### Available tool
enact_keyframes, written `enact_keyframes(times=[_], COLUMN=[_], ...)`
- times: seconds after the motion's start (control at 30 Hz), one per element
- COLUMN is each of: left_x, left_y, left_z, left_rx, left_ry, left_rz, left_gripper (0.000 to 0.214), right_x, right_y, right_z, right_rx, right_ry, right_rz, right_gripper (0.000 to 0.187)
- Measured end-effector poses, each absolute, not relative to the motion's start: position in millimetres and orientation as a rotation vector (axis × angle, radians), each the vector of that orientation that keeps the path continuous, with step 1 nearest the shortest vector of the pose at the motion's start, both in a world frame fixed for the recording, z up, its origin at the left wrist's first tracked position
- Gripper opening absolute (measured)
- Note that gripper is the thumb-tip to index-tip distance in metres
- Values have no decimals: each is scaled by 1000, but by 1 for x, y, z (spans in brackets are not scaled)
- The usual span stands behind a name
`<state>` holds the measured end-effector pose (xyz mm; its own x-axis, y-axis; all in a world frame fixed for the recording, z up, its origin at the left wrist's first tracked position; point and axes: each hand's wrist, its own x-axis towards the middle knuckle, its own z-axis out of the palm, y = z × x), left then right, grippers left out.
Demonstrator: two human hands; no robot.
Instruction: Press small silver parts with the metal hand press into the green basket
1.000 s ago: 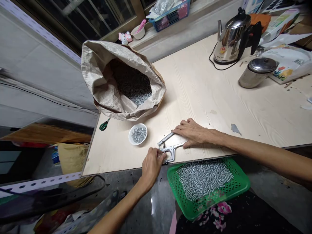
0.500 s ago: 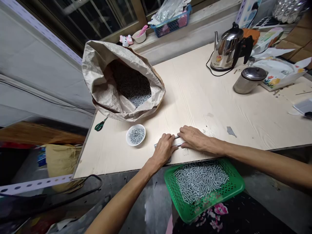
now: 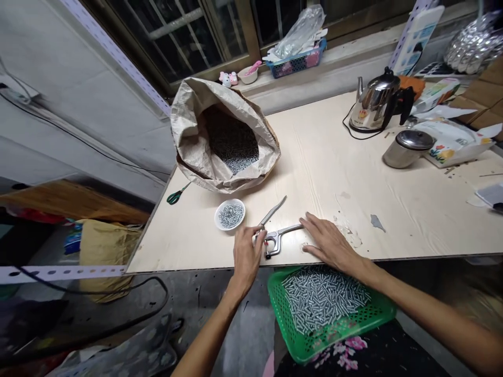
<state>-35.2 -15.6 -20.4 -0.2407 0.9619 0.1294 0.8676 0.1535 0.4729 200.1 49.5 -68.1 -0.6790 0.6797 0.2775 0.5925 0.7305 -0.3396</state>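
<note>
Metal snap-fastener pliers (image 3: 277, 238) lie on the table near its front edge, their two handles spread wide apart. My left hand (image 3: 248, 256) is closed at the head of the pliers, thumb and forefinger pinched there; whether a small part is also between them is hidden. Fingers stretched, my right hand (image 3: 330, 243) is open over the tabletop, its fingertips by the end of the lower handle. Just beyond my left hand stands a white bowl (image 3: 217, 219) of small metal pieces. Below the table edge, a green basket (image 3: 276, 309) holds many small silvery cylindrical pieces.
A large open sack (image 3: 188, 120) with more metal pieces stands at the back left. Green-handled scissors (image 3: 175, 197) lie near the left edge. An electric kettle (image 3: 373, 102) and a lidded metal canister (image 3: 406, 149) stand back right. A grey scrap (image 3: 378, 223) lies on the right.
The plier handles have gone from nearly together to widely spread. My right hand has let go and flattened out; my left hand has shifted left to the pliers' head. The view has turned slightly.
</note>
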Motion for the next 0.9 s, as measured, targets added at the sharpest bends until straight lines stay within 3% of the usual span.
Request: enact_keyframes(times=[0.27,0.47,0.6,0.77,0.9], left_x=[-38,-48,-32,3,-35], left_y=[-24,-21,-45,-71,-41], left_z=[-33,-19,-9,3,15], left_rx=[1365,1648,1751,1922,1820], left_ry=[2286,2188,2171,1824,2243], left_rz=[263,87,212,355,419], left_gripper=[24,9,14,16,19], right_x=[196,197,197,197,198], right_y=[47,47,47,49,49], right_z=[-86,-92,-95,-102,-107], right_rx=[-943,-921,-913,-893,-884], right_ry=[-2532,-2516,-2495,-2499,-2484], right_rz=[215,155,157,139,123], right_gripper=[55,56,56,57,58])
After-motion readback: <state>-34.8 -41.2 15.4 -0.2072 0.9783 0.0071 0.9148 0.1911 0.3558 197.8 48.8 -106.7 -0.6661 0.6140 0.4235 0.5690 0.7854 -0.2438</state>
